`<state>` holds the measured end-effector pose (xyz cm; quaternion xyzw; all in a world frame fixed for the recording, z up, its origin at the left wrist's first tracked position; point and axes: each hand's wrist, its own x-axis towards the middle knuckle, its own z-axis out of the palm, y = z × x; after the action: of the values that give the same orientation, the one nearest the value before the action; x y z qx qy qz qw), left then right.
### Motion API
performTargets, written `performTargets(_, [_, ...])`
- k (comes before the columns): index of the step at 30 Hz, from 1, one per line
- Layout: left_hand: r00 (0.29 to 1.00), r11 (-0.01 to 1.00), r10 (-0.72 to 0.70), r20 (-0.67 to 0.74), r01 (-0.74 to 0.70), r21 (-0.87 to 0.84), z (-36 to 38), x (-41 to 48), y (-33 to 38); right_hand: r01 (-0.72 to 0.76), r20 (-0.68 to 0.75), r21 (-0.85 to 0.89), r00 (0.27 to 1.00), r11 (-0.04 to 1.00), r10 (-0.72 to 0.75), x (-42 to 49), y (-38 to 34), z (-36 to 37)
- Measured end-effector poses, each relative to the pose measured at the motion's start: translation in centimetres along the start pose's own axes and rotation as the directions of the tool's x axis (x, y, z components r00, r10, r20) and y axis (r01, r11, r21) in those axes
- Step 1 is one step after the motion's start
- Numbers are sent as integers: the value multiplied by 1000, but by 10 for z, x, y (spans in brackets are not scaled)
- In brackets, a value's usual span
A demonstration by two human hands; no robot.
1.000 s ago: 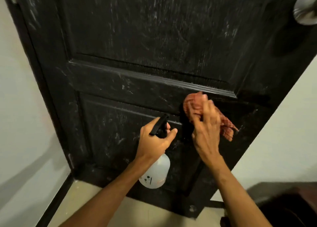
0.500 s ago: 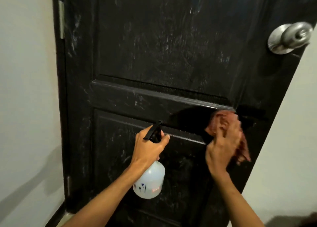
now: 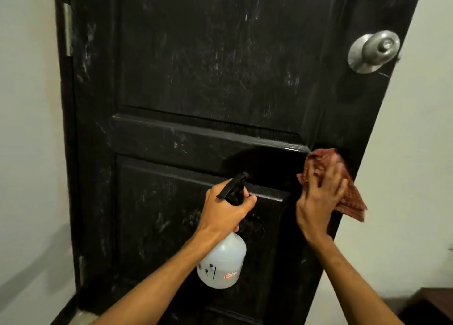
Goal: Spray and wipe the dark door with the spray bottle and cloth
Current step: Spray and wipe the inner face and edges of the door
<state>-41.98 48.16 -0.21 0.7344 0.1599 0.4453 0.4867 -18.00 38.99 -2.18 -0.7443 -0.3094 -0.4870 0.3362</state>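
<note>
The dark door (image 3: 196,74) fills the view, black and panelled, streaked with pale smears. My left hand (image 3: 224,212) grips the neck of a white spray bottle (image 3: 221,263) with a black trigger head, held in front of the lower panel. My right hand (image 3: 318,199) presses a reddish checked cloth (image 3: 348,197) flat against the door's right stile, just below the middle rail. A darker, wet-looking patch lies on the rail between the bottle's nozzle and the cloth.
A silver round door knob (image 3: 373,51) sits at the upper right of the door. A hinge (image 3: 67,29) shows on the left edge. Pale walls flank the door. Dark furniture (image 3: 431,305) stands at the bottom right corner.
My right hand has slid the cloth rightward along the middle rail to the door's right stile. The view has tilted up, bringing the knob down into the frame. The bottle stays in my left hand.
</note>
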Motion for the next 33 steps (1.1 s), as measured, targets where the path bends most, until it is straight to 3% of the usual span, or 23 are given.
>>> performTargets(1, [1000,1000,-5,4,5,2,7,-1,-1,194,64,-25,979,981,-192,-14,4,5])
performTargets(3, [1000,1000,-3,12,3,25,22,-4,-3,578,261,-33,792,815,-551,-40,19,5])
performTargets(4, [1000,1000,-4,12,3,27,30,-5,-4,671,313,-7,706,741,-636,-35,29,0])
performTargets(5, [1000,1000,-7,13,7,24,35,-4,-5,685,309,22,688,728,-657,-21,38,-4])
performTargets(6, [1000,1000,-11,16,11,20,40,-3,-6,625,264,39,746,779,-612,-4,45,-8])
performTargets(8, [999,1000,-11,30,10,18,51,1,-7,347,109,35,931,937,-348,28,55,-16])
performTargets(10, [999,1000,2,53,-3,23,61,2,-8,180,9,20,984,983,-180,17,55,-14])
performTargets(12, [998,1000,3,60,-4,18,67,2,-11,311,86,-8,947,951,-309,-35,60,3])
performTargets(15, [999,1000,-2,35,1,24,64,6,-16,582,234,-34,795,812,-560,-73,71,11])
performTargets(16, [999,999,-5,31,4,34,62,7,-18,586,205,-35,797,809,-568,-60,72,11])
performTargets(17, [1000,999,-6,26,4,47,59,9,-21,516,152,-28,849,856,-506,-41,69,11])
performTargets(19, [1000,997,-7,5,7,76,51,14,-28,224,27,13,974,974,-224,-4,53,4])
performTargets(21, [999,996,-16,-28,19,89,40,18,-33,44,-49,54,998,998,-41,1,34,7])
performTargets(23, [998,995,-29,-56,34,96,22,20,-40,147,30,27,989,989,-148,-29,12,26])
performTargets(25, [994,994,-45,-98,54,91,-2,21,-50,443,198,32,876,896,-440,-64,-12,41])
performTargets(26, [991,993,-57,-123,68,91,-13,22,-54,547,241,53,805,836,-542,-65,-20,44])
performTargets(27, [985,992,-65,-158,81,95,-25,24,-60,571,245,93,781,816,-575,-55,-32,46])
performTargets(28, [977,991,-69,-200,90,100,-36,25,-65,511,219,115,824,852,-523,-41,-43,47])
performTargets(30, [955,989,-68,-290,103,106,-59,28,-75,258,127,67,956,964,-265,-13,-72,47])
performTargets(31, [945,988,-68,-321,108,109,-68,29,-79,170,86,32,981,985,-172,-6,-88,47])
performTargets(32, [934,987,-66,-352,111,112,-79,29,-82,198,71,18,977,980,-199,-6,-107,52])
performTargets(33, [925,987,-65,-374,115,115,-89,29,-86,321,100,28,942,947,-322,-14,-124,61])
